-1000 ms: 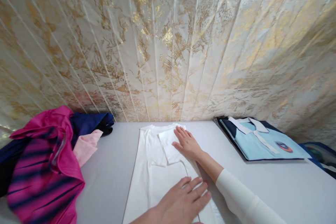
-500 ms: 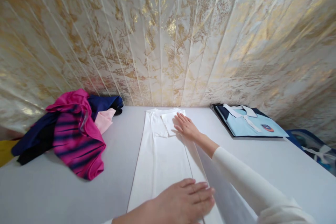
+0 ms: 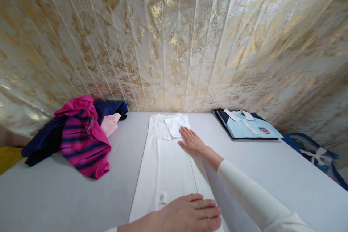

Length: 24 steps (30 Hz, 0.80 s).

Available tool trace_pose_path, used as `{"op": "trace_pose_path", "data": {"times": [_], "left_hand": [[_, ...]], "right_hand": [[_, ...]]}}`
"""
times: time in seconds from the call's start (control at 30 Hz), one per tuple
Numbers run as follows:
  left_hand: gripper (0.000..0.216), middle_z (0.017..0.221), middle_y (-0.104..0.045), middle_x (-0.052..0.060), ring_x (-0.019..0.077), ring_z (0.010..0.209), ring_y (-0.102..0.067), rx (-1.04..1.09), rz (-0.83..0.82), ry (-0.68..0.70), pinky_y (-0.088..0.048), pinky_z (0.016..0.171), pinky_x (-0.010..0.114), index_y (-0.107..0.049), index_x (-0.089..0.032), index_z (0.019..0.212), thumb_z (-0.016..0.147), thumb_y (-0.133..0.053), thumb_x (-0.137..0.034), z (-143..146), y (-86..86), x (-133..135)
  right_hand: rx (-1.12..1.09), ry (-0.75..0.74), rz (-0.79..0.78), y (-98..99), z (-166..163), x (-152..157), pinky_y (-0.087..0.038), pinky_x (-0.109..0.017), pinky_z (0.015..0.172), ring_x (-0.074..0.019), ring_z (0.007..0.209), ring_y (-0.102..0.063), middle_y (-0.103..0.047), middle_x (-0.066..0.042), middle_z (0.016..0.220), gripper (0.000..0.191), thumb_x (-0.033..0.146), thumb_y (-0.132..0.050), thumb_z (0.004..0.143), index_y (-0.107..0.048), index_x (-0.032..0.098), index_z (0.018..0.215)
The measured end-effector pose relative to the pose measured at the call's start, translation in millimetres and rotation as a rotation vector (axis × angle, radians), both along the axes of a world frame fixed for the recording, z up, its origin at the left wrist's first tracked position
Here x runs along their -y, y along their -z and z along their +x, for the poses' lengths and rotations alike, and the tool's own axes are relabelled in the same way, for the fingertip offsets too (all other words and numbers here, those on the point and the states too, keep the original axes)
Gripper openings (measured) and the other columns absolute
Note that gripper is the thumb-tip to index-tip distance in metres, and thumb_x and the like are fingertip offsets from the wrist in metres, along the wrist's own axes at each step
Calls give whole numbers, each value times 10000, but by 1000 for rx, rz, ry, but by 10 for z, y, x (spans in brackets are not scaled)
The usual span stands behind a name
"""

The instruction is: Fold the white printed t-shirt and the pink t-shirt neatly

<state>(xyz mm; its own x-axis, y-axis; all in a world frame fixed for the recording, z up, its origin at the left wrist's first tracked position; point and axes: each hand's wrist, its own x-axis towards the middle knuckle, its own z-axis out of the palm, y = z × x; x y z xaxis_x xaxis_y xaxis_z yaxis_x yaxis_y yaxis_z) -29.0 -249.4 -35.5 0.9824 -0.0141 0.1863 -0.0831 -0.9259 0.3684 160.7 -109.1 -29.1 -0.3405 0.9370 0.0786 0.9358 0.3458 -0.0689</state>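
Note:
A white shirt point(image 3: 174, 166) lies lengthwise on the table, its sides folded inward into a long strip, with one short sleeve point(image 3: 174, 125) laid flat near the far end. My right hand point(image 3: 191, 140) rests palm down on the cloth just below that sleeve, fingers stretched out. Closer to me, my left hand point(image 3: 190, 212) lies flat across the near part of the shirt, fingers extended toward its right edge. A small white label point(image 3: 162, 198) shows on the cloth beside the left hand. The shirt's near end is hidden under the left hand and the frame edge.
On the left of the table point(image 3: 119, 188) is a heap of clothes with a pink-and-navy striped garment point(image 3: 84, 137) and a light pink piece point(image 3: 110, 124). A folded light blue polo shirt point(image 3: 244, 125) lies at the back right, near a blue-edged clear bag point(image 3: 318, 156). A patterned curtain point(image 3: 168, 43) hangs behind.
My right hand has slid slightly toward me, off the sleeve and down the shirt. The label has come into view beside my left hand, which stays flat. The camera view has shifted a little.

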Motion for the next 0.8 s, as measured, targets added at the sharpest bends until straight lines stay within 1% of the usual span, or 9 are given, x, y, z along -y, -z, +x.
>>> {"op": "trace_pose_path", "data": {"times": [0.1, 0.2, 0.3, 0.4, 0.47, 0.53, 0.63, 0.7, 0.8], "left_hand": [[484, 1549, -204, -69, 54, 1431, -89, 18, -41, 64, -61, 1179, 231, -103, -229, 1524, 1050, -200, -222, -17, 69, -2], [520, 1556, -162, -79, 36, 1427, -65, 19, -89, 93, -56, 1181, 218, -1, -240, 1529, 1045, -189, -213, -19, 59, 10], [515, 1562, -144, -67, 36, 1426, -80, 19, -106, 98, -66, 1179, 216, -23, -233, 1530, 1045, -195, -223, -11, -14, 25], [481, 1558, -193, -51, 29, 1421, -112, 19, -103, 65, -99, 1166, 194, -111, -215, 1526, 1049, -174, -248, -55, -138, 25], [462, 1549, -246, -29, 48, 1424, -137, 8, -89, -9, -117, 1162, 206, -187, -202, 1512, 1055, -172, -265, -170, -260, 7], [455, 1541, -283, 9, 91, 1428, -174, -29, -77, -126, -128, 1166, 243, -249, -178, 1494, 1056, -220, -298, -366, -398, -23], [480, 1547, -261, 63, 158, 1428, -212, -133, -60, -324, -149, 1173, 311, -280, -154, 1483, 1034, -326, -317, -715, -544, -64], [505, 1554, -217, 88, 198, 1433, -199, -175, -19, -421, -167, 1172, 363, -266, -159, 1490, 1013, -379, -280, -888, -549, -74], [591, 1563, -143, 99, 237, 1438, -169, -223, 22, -506, -194, 1162, 418, -183, -177, 1514, 994, -436, -297, -982, -467, -51]], "right_hand": [[5, 9, 2, -16, -7, -83, -190, -394, 1156, -229, 1445, -166, -196, -130, 1564, 665, 525, -228, 985, -276, 96, 1492], [6, 16, 0, -9, -7, -112, -190, -401, 1156, -230, 1447, -157, -186, -133, 1566, 663, 517, -228, 985, -279, 90, 1490], [4, 13, -1, 11, 3, -119, -195, -404, 1156, -226, 1450, -142, -185, -125, 1567, 666, 525, -235, 981, -284, 96, 1489], [-1, 1, 1, 29, 35, -125, -206, -425, 1151, -237, 1447, -151, -194, -129, 1565, 668, 539, -244, 976, -289, 112, 1489], [-7, -17, 2, 29, 51, -127, -225, -441, 1143, -247, 1442, -170, -210, -140, 1560, 667, 547, -251, 975, -293, 124, 1488], [-18, -45, 9, 11, 28, -113, -231, -444, 1142, -242, 1441, -172, -214, -137, 1559, 652, 539, -259, 978, -287, 138, 1491], [-44, -158, 40, -49, -146, -27, -206, -431, 1157, -213, 1447, -150, -190, -109, 1569, 617, 501, -280, 988, -259, 160, 1502], [-70, -285, 69, -102, -353, 66, -192, -428, 1164, -207, 1447, -150, -198, -100, 1567, 601, 478, -296, 994, -253, 164, 1504], [-101, -417, 76, -162, -698, 167, -183, -413, 1171, -207, 1445, -161, -213, -85, 1564, 593, 468, -313, 997, -256, 166, 1504]]}}
